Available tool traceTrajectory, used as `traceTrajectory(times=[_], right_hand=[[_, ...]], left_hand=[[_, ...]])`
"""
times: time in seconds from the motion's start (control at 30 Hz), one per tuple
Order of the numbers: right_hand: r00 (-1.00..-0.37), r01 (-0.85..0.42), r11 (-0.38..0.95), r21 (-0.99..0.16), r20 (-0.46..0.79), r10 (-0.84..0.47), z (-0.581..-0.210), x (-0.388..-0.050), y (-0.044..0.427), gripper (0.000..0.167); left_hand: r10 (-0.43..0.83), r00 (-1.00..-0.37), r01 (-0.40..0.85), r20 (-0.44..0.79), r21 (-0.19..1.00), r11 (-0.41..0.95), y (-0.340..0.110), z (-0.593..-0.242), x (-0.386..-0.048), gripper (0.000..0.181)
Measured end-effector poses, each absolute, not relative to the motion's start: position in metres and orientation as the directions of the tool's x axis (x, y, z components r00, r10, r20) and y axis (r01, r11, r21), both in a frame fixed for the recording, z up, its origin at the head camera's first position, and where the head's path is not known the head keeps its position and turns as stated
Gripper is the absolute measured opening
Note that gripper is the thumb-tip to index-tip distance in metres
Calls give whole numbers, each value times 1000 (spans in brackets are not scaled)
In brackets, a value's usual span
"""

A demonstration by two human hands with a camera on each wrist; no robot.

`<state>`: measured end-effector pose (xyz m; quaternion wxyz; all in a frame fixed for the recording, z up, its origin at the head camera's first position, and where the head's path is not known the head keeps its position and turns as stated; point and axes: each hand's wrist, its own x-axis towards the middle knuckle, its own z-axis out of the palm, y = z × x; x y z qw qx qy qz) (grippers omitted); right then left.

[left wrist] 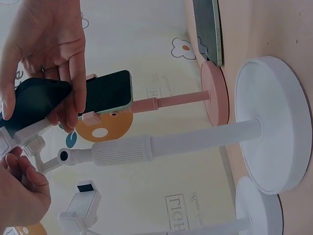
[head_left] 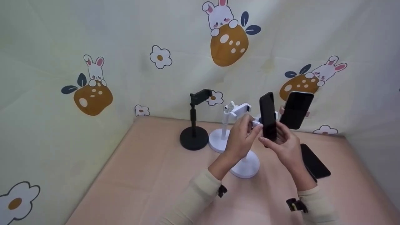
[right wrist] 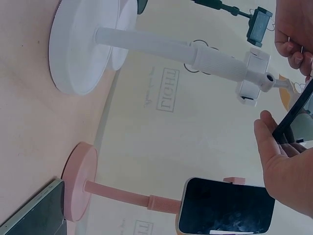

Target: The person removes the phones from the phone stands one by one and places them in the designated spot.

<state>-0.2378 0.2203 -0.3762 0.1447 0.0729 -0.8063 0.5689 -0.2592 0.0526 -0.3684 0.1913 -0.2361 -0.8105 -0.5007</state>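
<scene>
A black smartphone (head_left: 267,118) stands upright at the clamp of the nearer white phone stand (head_left: 245,167). My right hand (head_left: 287,145) grips the phone along its lower edge, with the thumb on the near side and fingers behind. On the clamp's left side, my left hand (head_left: 240,137) pinches the white holder (head_left: 257,123) between thumb and fingers. In the left wrist view the white clamp (left wrist: 32,132) lies along the phone (left wrist: 41,100), above the stand's jointed neck (left wrist: 63,155). Whether the clamp fully encloses the phone is partly hidden by the hands.
Behind stand another white phone stand (head_left: 217,140) and a black one (head_left: 193,139), their holders without phones. A pink stand (left wrist: 215,93) holds a dark-screened phone (head_left: 297,109) at the right. Another dark phone (head_left: 315,162) lies on the table (head_left: 137,175) beside the right forearm.
</scene>
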Motion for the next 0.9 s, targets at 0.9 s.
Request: traceTrajectory(times=[0.9], right_hand=[[-947,-284,357,-890,318,39,-379,-235,218,76]], left_hand=[[233,-824,566,516,765,309,45,-368,-259,17]])
